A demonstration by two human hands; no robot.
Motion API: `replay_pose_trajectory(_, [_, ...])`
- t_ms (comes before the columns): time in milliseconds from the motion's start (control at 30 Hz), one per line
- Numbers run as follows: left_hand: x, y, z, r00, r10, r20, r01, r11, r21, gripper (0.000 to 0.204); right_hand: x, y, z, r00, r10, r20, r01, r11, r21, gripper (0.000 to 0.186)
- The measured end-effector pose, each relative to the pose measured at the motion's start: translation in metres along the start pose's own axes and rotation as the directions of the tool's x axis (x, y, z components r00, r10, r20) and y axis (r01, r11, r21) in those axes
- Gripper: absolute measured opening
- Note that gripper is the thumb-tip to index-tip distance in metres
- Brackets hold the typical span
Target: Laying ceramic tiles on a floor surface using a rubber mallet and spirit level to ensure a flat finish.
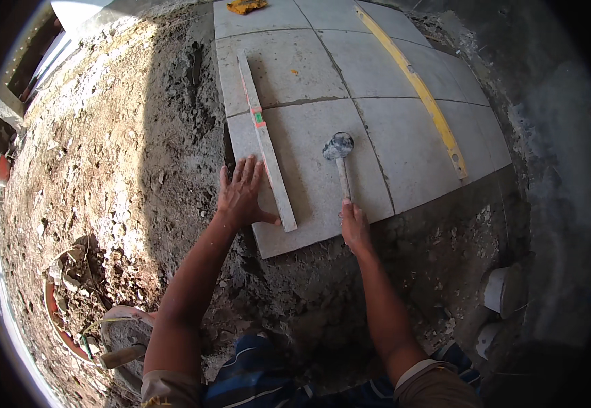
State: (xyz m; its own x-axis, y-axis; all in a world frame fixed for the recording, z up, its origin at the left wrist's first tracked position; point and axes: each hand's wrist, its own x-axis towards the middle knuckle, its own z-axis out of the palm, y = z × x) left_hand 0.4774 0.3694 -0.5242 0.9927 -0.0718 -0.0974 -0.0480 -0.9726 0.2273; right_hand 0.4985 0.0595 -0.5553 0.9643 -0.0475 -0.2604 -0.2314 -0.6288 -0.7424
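Note:
My left hand (242,195) lies with fingers spread over the left edge of a light grey floor tile (316,197), beside a pale spirit level (273,168). The thumb reaches to the level's near end. This level rests lengthwise on the tiles, its green vial near the middle. My right hand (354,224) is closed round the handle of a mallet (339,147) with a dark, dust-smeared head. The mallet head is over the same tile; whether it touches the surface I cannot tell.
A long yellow level (421,88) lies across the tiles on the right. An orange-yellow cloth or sponge (246,6) sits at the far edge. Rough soil (105,156) spreads to the left. At lower left are a rubble-filled round container (54,309) and a wooden-handled trowel (122,356).

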Motion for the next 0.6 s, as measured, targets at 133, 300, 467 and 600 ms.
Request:
replay_pose_trajectory(133, [0.005, 0.011, -0.009, 1.000, 0.001, 0.031, -0.001, 1.000, 0.012, 0.155, 0.005, 0.005, -0.011, 0.998, -0.051, -0.033, 0.047, 0.991, -0.127, 0.063])
replay_pose_trajectory(300, [0.000, 0.001, -0.005, 0.999, -0.011, 0.033, 0.009, 0.999, 0.047, 0.155, -0.039, -0.019, -0.012, 0.999, -0.037, -0.013, 0.039, 0.980, 0.193, 0.056])
replay_pose_trajectory(467, [-0.001, 0.002, -0.004, 1.000, -0.002, 0.025, 0.001, 0.999, 0.054, 0.153, -0.047, -0.037, -0.001, 0.945, -0.323, -0.047, 0.316, 0.942, -0.117, 0.047])
replay_pose_trajectory(600, [0.001, 0.008, -0.004, 1.000, 0.000, 0.026, -0.001, 0.998, 0.055, 0.154, -0.025, -0.040, 0.009, 0.962, -0.271, -0.010, 0.262, 0.938, -0.227, 0.044])
